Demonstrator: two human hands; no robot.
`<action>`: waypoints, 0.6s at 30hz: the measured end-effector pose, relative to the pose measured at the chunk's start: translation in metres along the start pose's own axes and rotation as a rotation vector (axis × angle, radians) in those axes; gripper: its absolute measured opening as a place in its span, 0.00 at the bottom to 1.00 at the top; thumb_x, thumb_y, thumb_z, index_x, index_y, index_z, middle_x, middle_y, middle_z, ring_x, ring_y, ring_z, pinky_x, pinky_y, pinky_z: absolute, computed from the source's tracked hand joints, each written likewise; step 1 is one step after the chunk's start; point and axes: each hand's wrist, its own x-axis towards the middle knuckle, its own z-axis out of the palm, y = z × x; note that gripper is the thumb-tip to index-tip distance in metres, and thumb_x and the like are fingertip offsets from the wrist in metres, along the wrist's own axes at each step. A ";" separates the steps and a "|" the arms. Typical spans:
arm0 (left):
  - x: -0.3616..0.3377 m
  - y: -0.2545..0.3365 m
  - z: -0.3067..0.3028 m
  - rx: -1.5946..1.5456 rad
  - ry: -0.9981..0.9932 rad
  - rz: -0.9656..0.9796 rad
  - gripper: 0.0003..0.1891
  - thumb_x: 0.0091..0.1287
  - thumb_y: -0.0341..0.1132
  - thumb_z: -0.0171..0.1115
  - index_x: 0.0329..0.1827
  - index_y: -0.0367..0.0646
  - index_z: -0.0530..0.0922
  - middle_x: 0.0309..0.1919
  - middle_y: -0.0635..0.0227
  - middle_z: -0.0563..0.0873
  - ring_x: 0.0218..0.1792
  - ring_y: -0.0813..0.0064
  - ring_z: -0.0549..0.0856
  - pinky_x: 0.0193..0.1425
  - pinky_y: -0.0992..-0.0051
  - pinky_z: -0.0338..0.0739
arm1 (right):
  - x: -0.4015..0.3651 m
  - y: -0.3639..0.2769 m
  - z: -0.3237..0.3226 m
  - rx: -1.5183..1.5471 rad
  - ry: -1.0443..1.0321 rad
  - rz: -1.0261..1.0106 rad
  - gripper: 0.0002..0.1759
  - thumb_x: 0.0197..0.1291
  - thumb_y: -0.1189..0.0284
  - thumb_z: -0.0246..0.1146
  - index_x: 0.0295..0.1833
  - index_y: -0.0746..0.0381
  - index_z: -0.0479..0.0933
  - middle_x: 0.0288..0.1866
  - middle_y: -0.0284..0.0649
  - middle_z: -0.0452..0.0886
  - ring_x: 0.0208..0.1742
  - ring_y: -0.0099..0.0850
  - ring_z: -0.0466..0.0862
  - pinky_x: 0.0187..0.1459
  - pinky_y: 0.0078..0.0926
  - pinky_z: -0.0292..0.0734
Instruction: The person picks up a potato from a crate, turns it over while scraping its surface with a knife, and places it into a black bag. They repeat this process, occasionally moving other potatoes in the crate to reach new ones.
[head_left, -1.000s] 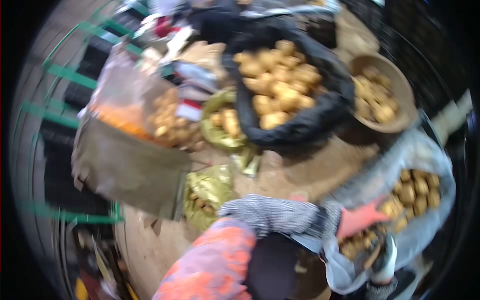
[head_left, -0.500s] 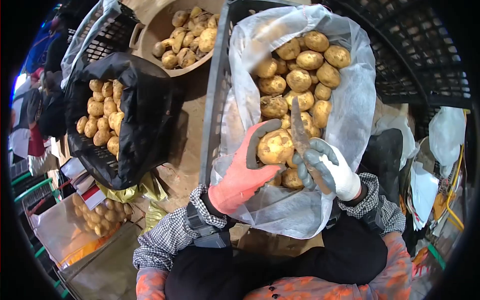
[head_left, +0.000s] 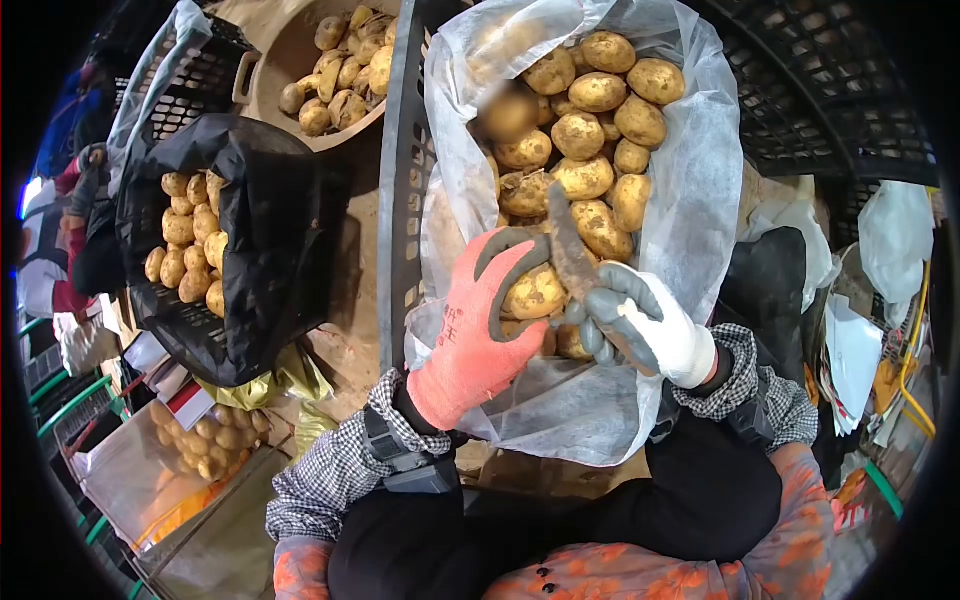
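Note:
My left hand (head_left: 480, 325), in a red glove with grey fingers, curls around a potato (head_left: 535, 292) at the near end of the lined crate. A brown-stained knife (head_left: 572, 245) is in my right hand (head_left: 645, 322), which wears a white and grey glove; its blade points up and away, beside the potato. Beyond both hands, many yellow potatoes (head_left: 582, 178) lie in the white liner (head_left: 700, 190) inside the black crate (head_left: 400, 170).
A tan basin (head_left: 262, 100) of potatoes stands at the upper left. Below it is a black-lined crate (head_left: 275, 240) of potatoes. Bagged potatoes (head_left: 215, 440) lie lower left. Black crates (head_left: 800, 80) rise at the upper right. Part of another person (head_left: 75, 215) shows far left.
The view has shifted, so the crates sit a little higher and further left. My left hand has turned more upright around the potato, and the knife has come closer to it.

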 end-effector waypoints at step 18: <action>-0.001 -0.010 0.000 -0.018 -0.093 0.053 0.35 0.46 0.19 0.58 0.64 0.37 0.65 0.61 0.59 0.70 0.63 0.67 0.70 0.68 0.73 0.61 | -0.005 -0.011 -0.003 -0.306 -0.256 0.046 0.20 0.68 0.60 0.54 0.52 0.67 0.71 0.28 0.33 0.78 0.26 0.18 0.74 0.28 0.16 0.69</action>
